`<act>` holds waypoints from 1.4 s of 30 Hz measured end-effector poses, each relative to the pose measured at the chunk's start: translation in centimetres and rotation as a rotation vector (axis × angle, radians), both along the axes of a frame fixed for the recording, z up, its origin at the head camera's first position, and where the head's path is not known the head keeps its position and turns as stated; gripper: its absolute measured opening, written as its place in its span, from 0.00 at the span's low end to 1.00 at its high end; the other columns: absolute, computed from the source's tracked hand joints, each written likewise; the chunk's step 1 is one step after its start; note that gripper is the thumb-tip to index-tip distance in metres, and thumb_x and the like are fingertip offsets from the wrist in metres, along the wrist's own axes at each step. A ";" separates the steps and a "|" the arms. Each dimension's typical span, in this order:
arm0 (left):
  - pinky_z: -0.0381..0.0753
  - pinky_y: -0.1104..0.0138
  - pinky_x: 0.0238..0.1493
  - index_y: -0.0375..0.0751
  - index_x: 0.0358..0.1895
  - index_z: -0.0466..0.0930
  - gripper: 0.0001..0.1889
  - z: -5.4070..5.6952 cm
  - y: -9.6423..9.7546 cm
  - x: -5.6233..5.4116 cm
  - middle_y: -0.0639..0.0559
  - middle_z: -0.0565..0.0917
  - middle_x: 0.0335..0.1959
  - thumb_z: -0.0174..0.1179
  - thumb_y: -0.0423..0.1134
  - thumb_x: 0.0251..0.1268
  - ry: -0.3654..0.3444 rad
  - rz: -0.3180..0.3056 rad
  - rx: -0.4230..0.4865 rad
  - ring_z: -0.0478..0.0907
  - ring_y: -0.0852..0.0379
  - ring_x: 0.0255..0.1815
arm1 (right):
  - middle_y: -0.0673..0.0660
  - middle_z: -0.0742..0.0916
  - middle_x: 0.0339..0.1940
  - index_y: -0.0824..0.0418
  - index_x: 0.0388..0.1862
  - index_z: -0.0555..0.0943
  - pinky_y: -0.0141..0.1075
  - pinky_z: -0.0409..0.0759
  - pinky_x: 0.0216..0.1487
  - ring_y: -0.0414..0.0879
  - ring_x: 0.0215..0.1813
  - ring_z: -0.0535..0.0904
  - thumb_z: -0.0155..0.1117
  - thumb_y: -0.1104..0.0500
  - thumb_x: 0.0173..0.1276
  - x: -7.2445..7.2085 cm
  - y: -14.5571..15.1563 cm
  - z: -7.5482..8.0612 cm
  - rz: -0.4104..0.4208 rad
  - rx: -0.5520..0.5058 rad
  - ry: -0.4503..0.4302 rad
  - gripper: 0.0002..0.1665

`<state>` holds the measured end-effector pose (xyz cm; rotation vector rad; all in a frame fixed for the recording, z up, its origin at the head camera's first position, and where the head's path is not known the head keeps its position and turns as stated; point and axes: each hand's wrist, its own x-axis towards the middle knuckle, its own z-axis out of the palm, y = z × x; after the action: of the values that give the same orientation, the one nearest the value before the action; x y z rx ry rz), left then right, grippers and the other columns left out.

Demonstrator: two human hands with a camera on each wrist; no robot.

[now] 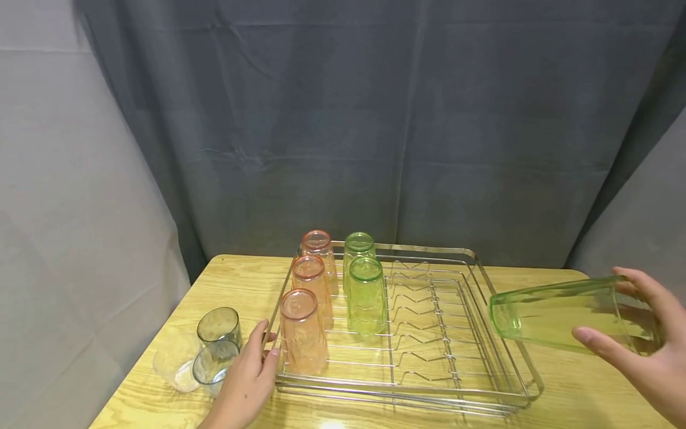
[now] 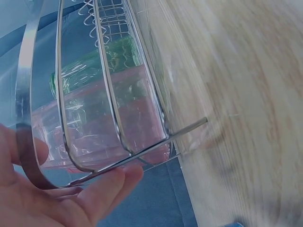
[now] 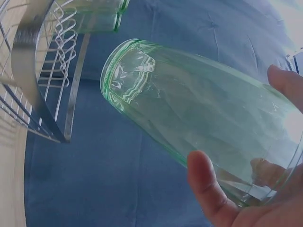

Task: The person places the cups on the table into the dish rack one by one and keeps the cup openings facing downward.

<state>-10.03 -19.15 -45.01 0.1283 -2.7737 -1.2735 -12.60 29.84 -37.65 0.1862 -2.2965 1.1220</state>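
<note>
On the right, my right hand (image 1: 651,345) grips a green drinking glass (image 1: 557,313) around its open end, thumb on the near side. The glass lies nearly sideways in the air, its thick base (image 3: 130,71) pointing left toward the wire rack (image 1: 429,390). My left hand (image 1: 249,369) holds the rack's front left corner, with thumb and fingers around the metal rim (image 2: 26,109). Upside down in the rack stand three pink glasses (image 1: 302,333) in a left column, and beside them two green glasses (image 1: 367,298).
Left of the rack, a dark tinted glass (image 1: 218,326), a bluish glass (image 1: 214,363) and a clear glass (image 1: 179,363) are grouped on the wooden table (image 1: 145,393). Wavy wire dividers (image 1: 423,328) run along the rack's right part. A dark curtain (image 1: 375,149) hangs behind.
</note>
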 end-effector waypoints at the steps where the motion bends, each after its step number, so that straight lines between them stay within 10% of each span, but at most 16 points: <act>1: 0.83 0.53 0.49 0.37 0.78 0.51 0.30 0.0 0.0 0.0 0.37 0.75 0.67 0.46 0.40 0.79 -0.004 -0.002 0.000 0.82 0.46 0.56 | 0.25 0.68 0.54 0.43 0.77 0.61 0.08 0.64 0.35 0.14 0.47 0.65 0.74 0.70 0.55 0.0 -0.2 -0.1 0.017 0.001 0.000 0.54; 22: 0.82 0.50 0.54 0.40 0.79 0.47 0.32 0.5 0.6 0.2 0.38 0.69 0.71 0.46 0.41 0.78 0.005 0.064 0.040 0.77 0.42 0.63 | 0.34 0.73 0.58 0.48 0.77 0.59 0.16 0.76 0.37 0.16 0.48 0.76 0.70 0.71 0.59 0.0 -3.2 -0.1 0.202 0.073 -0.066 0.51; 29: 0.77 0.62 0.58 0.38 0.71 0.62 0.29 2.0 1.9 1.4 0.47 0.75 0.63 0.57 0.29 0.67 0.436 0.175 -0.022 0.71 0.53 0.61 | 0.36 0.75 0.58 0.46 0.78 0.57 0.18 0.78 0.40 0.20 0.49 0.77 0.71 0.67 0.61 -0.2 -4.9 -0.4 0.247 0.086 -0.122 0.51; 34: 0.72 0.78 0.52 0.37 0.62 0.72 0.29 3.3 3.5 1.7 0.48 0.80 0.57 0.63 0.22 0.54 0.806 0.075 -0.094 0.73 0.59 0.55 | 0.36 0.75 0.59 0.46 0.78 0.57 0.18 0.79 0.42 0.21 0.49 0.78 0.72 0.67 0.60 0.1 -6.3 -0.5 0.273 0.081 -0.129 0.52; 42: 0.77 0.71 0.49 0.42 0.63 0.74 0.31 4.2 6.0 1.6 0.50 0.80 0.56 0.69 0.28 0.51 0.870 -0.177 -0.112 0.76 0.58 0.53 | 0.38 0.73 0.61 0.48 0.77 0.58 0.23 0.82 0.40 0.24 0.52 0.77 0.72 0.70 0.58 0.6 -8.1 -1.0 0.351 0.031 -0.126 0.53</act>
<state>-8.44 -13.14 -40.76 -0.5529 -2.1019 -0.8845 -12.03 21.75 -38.63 0.5638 -2.4560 1.3007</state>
